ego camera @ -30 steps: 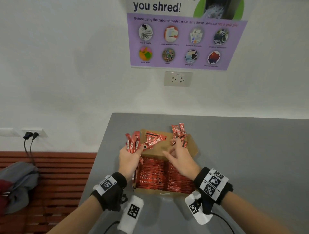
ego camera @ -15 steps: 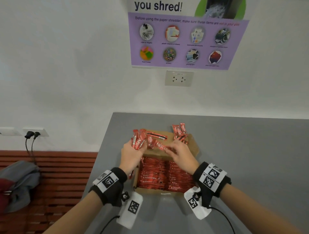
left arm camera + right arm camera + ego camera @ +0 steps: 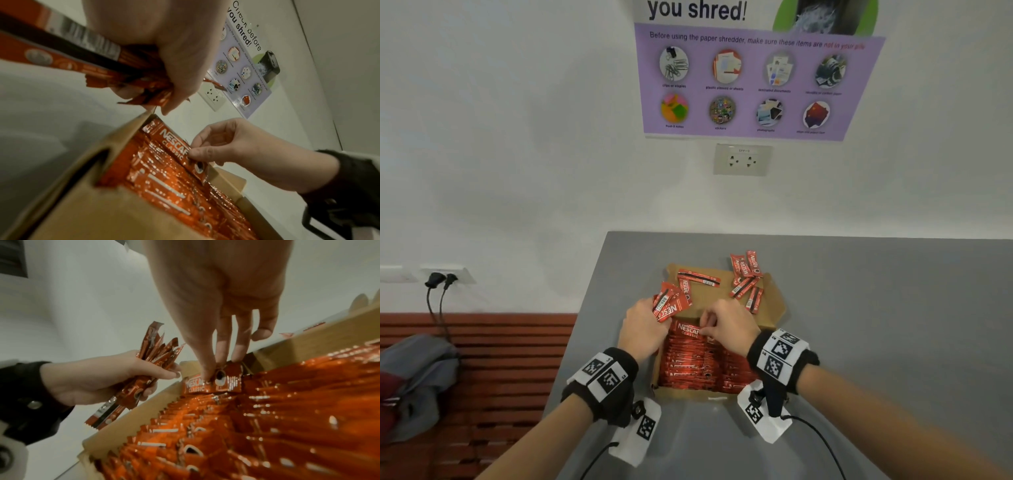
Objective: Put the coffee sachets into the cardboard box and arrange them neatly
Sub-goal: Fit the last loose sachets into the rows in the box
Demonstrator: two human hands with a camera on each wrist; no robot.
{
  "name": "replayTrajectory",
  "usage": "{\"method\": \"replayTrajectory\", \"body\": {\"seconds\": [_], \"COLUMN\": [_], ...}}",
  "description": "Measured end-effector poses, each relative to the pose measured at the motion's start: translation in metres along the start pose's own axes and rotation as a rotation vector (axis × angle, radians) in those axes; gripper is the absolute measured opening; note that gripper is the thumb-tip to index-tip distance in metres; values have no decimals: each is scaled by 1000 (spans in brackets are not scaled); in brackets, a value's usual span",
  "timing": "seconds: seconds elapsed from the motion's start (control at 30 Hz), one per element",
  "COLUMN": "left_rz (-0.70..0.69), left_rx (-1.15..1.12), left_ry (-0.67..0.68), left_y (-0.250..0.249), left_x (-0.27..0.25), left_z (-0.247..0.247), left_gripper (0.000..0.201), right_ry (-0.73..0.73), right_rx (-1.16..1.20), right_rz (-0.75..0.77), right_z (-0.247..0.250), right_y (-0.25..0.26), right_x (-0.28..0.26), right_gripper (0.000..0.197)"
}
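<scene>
Right hand (image 3: 729, 330) pinches one coffee sachet (image 3: 688, 331) between thumb and fingertips, at the far end of the cardboard box (image 3: 774, 301). That sachet is a narrow red foil stick with white "NESCAFÉ CLASSIC" lettering and a small picture of a dark cup; it stands on its long edge, crosswise, against the far end of the packed sachets. The right wrist view shows the thumb and two fingers (image 3: 238, 352) closing on its top edge, with the little finger lifted clear.

Left hand (image 3: 643, 329) is curled round a bunch of sachets (image 3: 669, 303), just over the box's left wall and beside the pinched sachet. The bunch fans up and away past the fingers; some sticks show a black stripe and a barcode on their backs.

Inside the box, rows of red sachets (image 3: 698, 366) stand tightly on edge, filling it from the near wall up to the right hand. On the opened flap at the box's far side lie loose sachets (image 3: 744, 281), scattered at odd angles, with a couple more on the left part of the flap near the bunch. The box sits on a grey counter (image 3: 876, 308).
</scene>
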State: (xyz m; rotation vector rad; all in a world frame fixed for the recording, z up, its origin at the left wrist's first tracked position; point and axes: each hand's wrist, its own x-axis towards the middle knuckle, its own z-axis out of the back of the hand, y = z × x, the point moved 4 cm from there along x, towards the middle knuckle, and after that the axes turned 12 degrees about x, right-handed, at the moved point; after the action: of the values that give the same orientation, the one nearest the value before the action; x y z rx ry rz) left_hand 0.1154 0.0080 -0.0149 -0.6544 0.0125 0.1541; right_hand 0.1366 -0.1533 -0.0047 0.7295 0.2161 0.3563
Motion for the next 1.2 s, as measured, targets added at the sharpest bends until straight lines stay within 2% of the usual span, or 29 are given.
{"method": "replayTrajectory", "body": {"seconds": [0.2,0.27,0.37,0.47,0.6,0.73,0.87,0.97,1.03,1.1,1.2], "left_rz": [14,7,12,8,-31,-67,-63,-162,-204,-221,-234], "left_rx": [84,104,101,82,39,10,-112,-74,-52,-23,16], "left_ry": [63,73,76,89,88,101,135,203,238,240,188], "left_y": [1,0,1,0,-8,-17,-23,-37,-42,-41,-40], "left_x": [-1,-2,-3,-4,-6,-9,-15,-21,-22,-22,-25], "left_z": [-8,-8,-8,-7,-2,4,10,6,2,2,7], "left_gripper": [12,16,20,15,12,12,18,23,16,12,11], "right_ry": [-6,7,82,169,167,94,-91,-27,-22,-37,31], "right_rx": [-136,-136,-163,-243,-246,-151,84,340,399,425,522], "right_rz": [14,1,-21,-35,-16,-1,28,121,159,144,129], "right_z": [1,5,9,7,7,19,45,39,33,34,33], "right_y": [4,4,1,-2,-3,0,5,26,33,34,36], "right_x": [10,12,10,7,11,10,-3,-21,-27,-27,-30], "right_gripper": [3,5,15,15,18,21,23,28,22,16,16]}}
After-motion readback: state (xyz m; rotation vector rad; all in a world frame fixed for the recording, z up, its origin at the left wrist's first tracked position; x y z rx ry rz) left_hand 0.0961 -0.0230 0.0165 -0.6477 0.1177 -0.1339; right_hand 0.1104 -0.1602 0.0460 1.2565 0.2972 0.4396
